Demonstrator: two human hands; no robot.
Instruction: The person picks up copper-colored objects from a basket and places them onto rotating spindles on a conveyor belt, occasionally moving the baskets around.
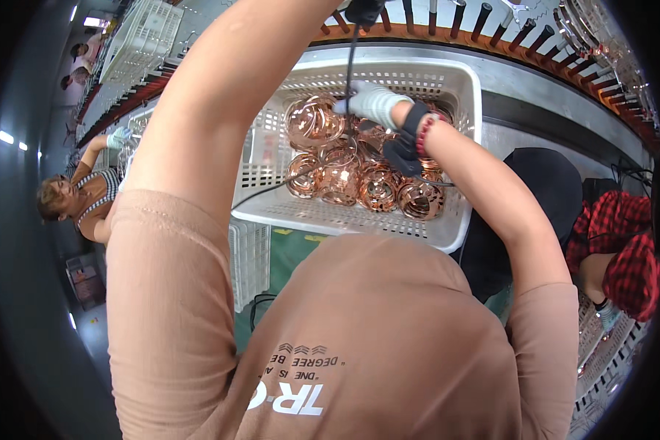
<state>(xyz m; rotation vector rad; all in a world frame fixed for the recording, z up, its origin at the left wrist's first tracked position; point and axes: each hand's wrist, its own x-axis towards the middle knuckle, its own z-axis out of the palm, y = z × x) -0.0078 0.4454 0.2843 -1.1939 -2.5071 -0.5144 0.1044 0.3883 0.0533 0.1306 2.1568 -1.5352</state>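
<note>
Right hand [374, 104] over one basket [381, 227]; four coppery bundles [339, 183] line its near side.

From my head I'm looking steeply down, fisheye-wide, over my brown short-sleeved fabric shirt [389, 323], and there, close below in upper centre, a rectangular white perforated plastic crate [475, 117], straight edges bending outward!

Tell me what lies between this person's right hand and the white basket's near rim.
In the head view, shiny copper-coloured pieces, partly hidden by a dark wrist strap, lie between the right hand and the near rim.
</note>
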